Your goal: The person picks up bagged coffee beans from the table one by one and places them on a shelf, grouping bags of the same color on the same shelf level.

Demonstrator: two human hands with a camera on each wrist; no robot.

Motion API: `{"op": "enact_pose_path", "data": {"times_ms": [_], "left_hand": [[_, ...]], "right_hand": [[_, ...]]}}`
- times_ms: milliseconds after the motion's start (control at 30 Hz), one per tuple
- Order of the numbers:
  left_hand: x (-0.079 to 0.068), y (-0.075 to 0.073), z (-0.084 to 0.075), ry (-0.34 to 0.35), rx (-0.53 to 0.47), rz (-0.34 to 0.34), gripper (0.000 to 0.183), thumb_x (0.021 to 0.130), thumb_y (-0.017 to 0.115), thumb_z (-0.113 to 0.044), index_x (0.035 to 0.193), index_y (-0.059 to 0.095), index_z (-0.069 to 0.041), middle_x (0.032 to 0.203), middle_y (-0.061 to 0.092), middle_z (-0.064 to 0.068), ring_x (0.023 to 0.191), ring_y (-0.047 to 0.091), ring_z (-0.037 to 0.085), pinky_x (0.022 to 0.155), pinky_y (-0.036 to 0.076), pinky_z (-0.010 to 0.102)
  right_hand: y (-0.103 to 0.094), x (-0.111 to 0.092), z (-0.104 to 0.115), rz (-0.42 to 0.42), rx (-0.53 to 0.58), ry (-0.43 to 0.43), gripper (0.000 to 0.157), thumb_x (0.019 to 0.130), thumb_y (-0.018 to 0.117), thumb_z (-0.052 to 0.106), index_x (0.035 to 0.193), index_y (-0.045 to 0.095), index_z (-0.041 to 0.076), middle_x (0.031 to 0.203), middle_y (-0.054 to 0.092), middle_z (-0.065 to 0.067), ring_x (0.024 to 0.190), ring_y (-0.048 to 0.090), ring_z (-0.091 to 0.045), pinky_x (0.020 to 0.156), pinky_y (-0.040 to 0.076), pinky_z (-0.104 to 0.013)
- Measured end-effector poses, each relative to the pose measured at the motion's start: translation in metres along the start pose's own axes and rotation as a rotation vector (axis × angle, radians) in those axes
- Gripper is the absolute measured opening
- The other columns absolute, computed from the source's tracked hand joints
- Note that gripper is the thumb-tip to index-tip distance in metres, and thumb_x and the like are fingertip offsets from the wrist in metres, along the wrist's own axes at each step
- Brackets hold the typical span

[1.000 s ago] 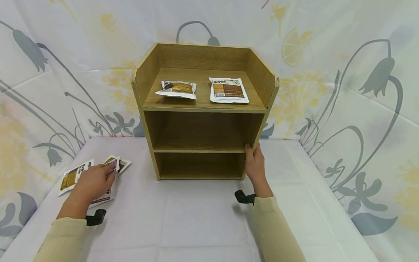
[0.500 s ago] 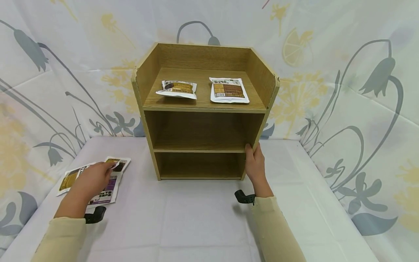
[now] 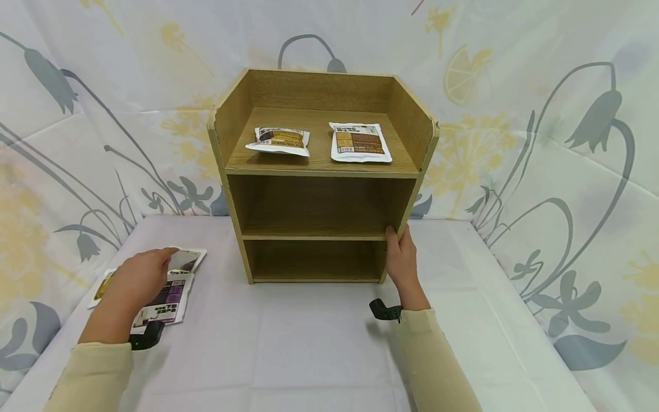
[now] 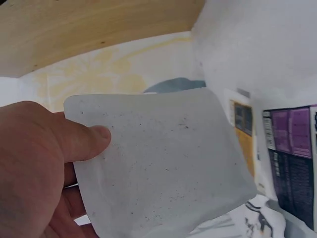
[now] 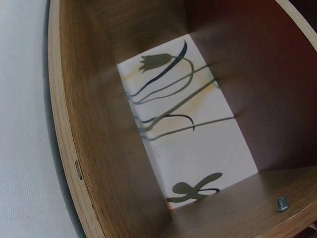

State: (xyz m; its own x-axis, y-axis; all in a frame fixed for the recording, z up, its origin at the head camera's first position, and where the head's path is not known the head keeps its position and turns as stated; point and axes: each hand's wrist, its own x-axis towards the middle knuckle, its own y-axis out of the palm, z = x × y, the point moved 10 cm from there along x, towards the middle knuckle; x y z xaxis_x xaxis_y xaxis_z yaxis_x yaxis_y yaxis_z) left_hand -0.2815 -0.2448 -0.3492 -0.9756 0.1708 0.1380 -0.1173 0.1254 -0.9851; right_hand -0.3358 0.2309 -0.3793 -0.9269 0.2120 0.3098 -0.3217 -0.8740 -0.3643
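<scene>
In the head view, my left hand is over the packets at the left of the table. The left wrist view has it pinching a flat pouch, thumb on the plain grey face; its printed side is hidden. Beneath and beside the hand lie a purple-and-white pouch and a yellow-and-white pouch, both partly covered. My right hand grips the right side of a wooden shelf, thumb at the front edge. The right wrist view looks into the shelf's wooden interior, without showing the hand.
Two more pouches lie on the shelf's top board: a puffy yellow-brown one at left and a flatter brown-and-white one at right. A white cloth covers the table. Floral cloth hangs behind and at both sides.
My left hand has drawn back slightly to the left, raising the pinched pouch off the others so more of the purple one shows. My right hand and the shelf have stayed put.
</scene>
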Motion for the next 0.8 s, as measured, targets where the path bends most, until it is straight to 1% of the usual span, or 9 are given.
{"op": "enact_pose_path", "data": {"times_ms": [167,333,500,667,800], "left_hand": [[-0.002,-0.008,-0.006,0.002,0.004,-0.011,0.033,0.09,0.045,-0.006,0.122,0.052,-0.001,0.111,0.059,0.027,0.095,0.056,0.048,0.076,0.046,0.056],[-0.004,-0.014,-0.01,0.011,-0.002,-0.022,0.033,0.09,0.044,-0.006,0.12,0.053,-0.001,0.109,0.06,0.027,0.093,0.057,0.048,0.076,0.046,0.056],[-0.007,-0.023,-0.018,0.023,-0.011,-0.035,0.032,0.089,0.045,-0.007,0.119,0.054,-0.002,0.105,0.062,0.026,0.09,0.058,0.047,0.075,0.045,0.056],[-0.01,-0.029,-0.025,0.027,-0.009,-0.032,0.032,0.089,0.045,-0.009,0.119,0.054,-0.003,0.108,0.062,0.024,0.092,0.059,0.045,0.077,0.045,0.056],[-0.014,-0.035,-0.033,0.026,-0.003,-0.026,0.032,0.09,0.046,-0.01,0.12,0.054,-0.006,0.108,0.063,0.022,0.092,0.06,0.041,0.078,0.046,0.055]], "right_hand": [[0.0,0.0,0.0,0.006,0.002,0.006,0.053,0.093,0.029,0.05,0.138,0.032,0.021,0.129,0.048,-0.012,0.107,0.052,-0.03,0.083,0.045,-0.048],[0.001,0.0,-0.001,0.015,0.01,0.008,0.054,0.093,0.029,0.051,0.139,0.031,0.022,0.13,0.047,-0.012,0.11,0.051,-0.028,0.086,0.045,-0.049],[0.001,0.0,-0.001,0.016,0.02,0.005,0.055,0.093,0.029,0.052,0.139,0.031,0.023,0.132,0.046,-0.011,0.114,0.049,-0.028,0.09,0.043,-0.051],[0.001,0.0,-0.001,0.012,0.02,0.002,0.055,0.093,0.03,0.052,0.139,0.031,0.022,0.134,0.045,-0.011,0.117,0.048,-0.029,0.093,0.042,-0.052],[0.001,0.0,0.0,0.009,0.019,0.0,0.055,0.093,0.03,0.051,0.139,0.031,0.021,0.133,0.046,-0.012,0.116,0.048,-0.028,0.092,0.042,-0.051]]}}
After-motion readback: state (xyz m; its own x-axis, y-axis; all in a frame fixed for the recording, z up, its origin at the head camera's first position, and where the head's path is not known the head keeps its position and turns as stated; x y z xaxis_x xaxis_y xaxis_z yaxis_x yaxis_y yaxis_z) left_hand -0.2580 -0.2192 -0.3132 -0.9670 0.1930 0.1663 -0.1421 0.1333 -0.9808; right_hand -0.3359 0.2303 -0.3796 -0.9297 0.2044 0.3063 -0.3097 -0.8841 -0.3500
